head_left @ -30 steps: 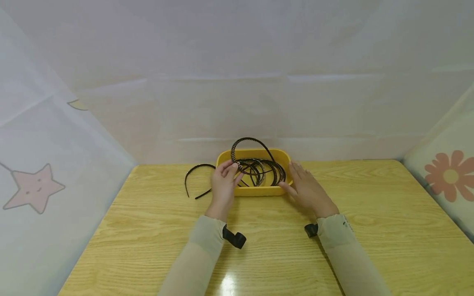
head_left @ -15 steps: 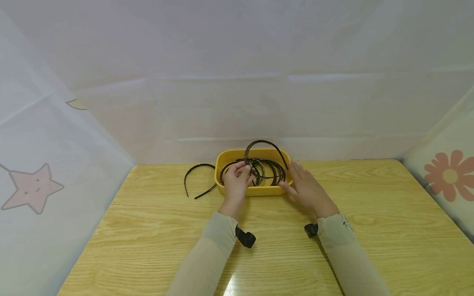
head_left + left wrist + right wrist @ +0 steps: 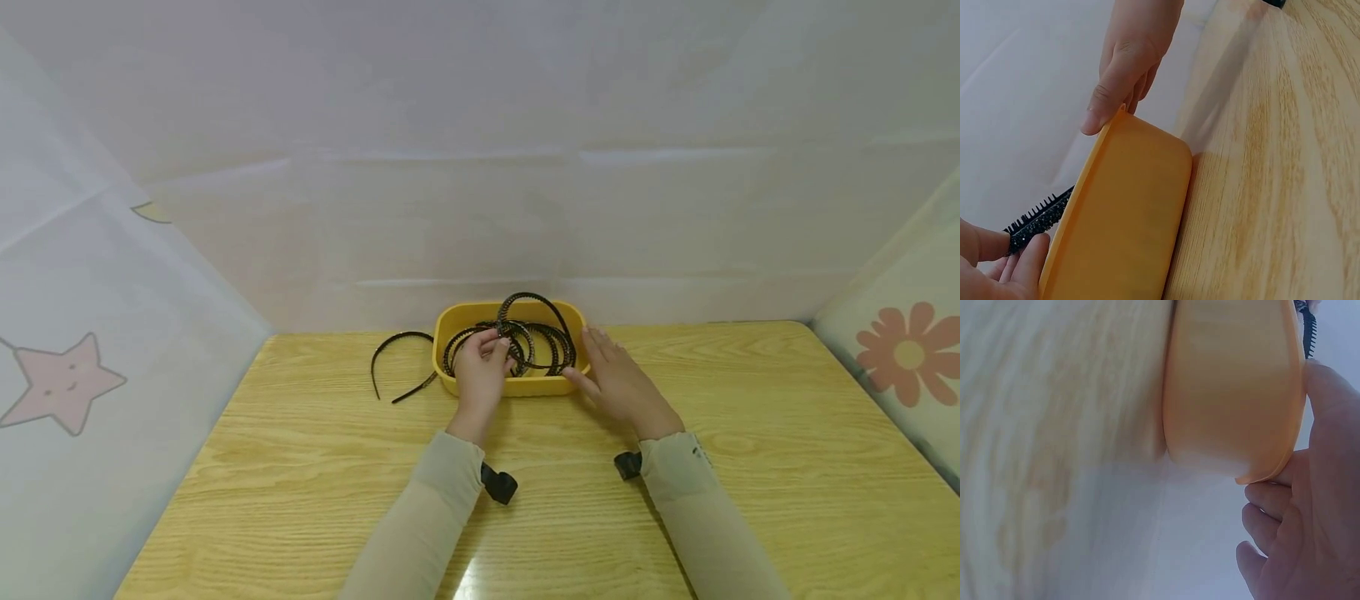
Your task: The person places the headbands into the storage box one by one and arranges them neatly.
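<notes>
My left hand (image 3: 480, 375) pinches a black toothed headband (image 3: 527, 295) between thumb and fingers. Its arch stands up over the yellow plastic basket (image 3: 525, 387); in the left wrist view, a sparkly band with comb teeth (image 3: 1041, 220) shows at the fingertips. Inside the basket lie several more dark headbands (image 3: 558, 348), overlapping and partly hidden by the left hand. My right hand (image 3: 624, 387) holds the basket's right end, thumb on the rim and fingers along the outside, as the right wrist view also shows on the basket wall (image 3: 1235, 381).
Another black headband (image 3: 384, 343) lies on the wooden table (image 3: 300, 483), left of the basket. A pale sheet (image 3: 525, 208) hangs behind the table's back edge, with printed sheets at both sides. Both wrists carry small black cameras (image 3: 500, 485).
My left hand has moved right and slightly down with the headband, lowering its arch into the basket over the others. The right hand stays at the basket's right end.
</notes>
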The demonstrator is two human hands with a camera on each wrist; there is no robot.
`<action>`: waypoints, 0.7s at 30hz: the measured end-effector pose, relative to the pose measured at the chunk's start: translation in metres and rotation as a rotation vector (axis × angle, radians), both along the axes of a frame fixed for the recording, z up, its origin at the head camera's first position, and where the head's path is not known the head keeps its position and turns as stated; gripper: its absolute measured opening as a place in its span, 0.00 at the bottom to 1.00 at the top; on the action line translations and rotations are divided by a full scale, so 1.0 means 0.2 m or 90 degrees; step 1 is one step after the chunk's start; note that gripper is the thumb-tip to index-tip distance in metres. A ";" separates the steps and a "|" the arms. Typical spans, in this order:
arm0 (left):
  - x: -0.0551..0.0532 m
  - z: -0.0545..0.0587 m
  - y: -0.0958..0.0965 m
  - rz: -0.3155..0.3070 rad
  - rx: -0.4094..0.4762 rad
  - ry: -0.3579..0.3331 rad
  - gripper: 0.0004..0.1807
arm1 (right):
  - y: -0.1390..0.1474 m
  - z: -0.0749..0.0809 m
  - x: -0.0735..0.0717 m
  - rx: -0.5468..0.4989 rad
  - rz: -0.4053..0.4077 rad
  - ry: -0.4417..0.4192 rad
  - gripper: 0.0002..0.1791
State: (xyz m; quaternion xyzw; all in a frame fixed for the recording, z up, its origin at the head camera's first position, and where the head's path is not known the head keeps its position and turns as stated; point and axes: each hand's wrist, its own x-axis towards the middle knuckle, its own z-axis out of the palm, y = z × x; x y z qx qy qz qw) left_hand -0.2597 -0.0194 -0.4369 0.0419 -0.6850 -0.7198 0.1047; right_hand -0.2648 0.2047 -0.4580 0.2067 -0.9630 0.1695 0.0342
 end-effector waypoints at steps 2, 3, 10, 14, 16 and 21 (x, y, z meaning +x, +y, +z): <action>0.00 0.00 0.00 0.004 -0.004 0.003 0.17 | 0.00 0.00 0.00 0.001 -0.001 -0.003 0.48; 0.00 0.00 0.00 0.005 -0.005 0.006 0.17 | 0.00 0.00 0.00 0.001 -0.002 -0.005 0.48; -0.01 -0.01 -0.03 0.038 -0.075 0.024 0.18 | 0.00 0.01 0.00 0.000 -0.001 -0.003 0.49; -0.01 -0.01 -0.06 0.053 -0.165 0.019 0.20 | 0.00 0.01 0.00 -0.003 -0.003 -0.020 0.49; 0.00 0.00 -0.07 0.054 -0.208 0.026 0.21 | -0.01 0.01 0.00 -0.006 -0.005 -0.027 0.49; 0.01 0.00 -0.12 0.068 -0.284 0.059 0.20 | -0.01 0.02 0.00 -0.009 -0.004 -0.024 0.48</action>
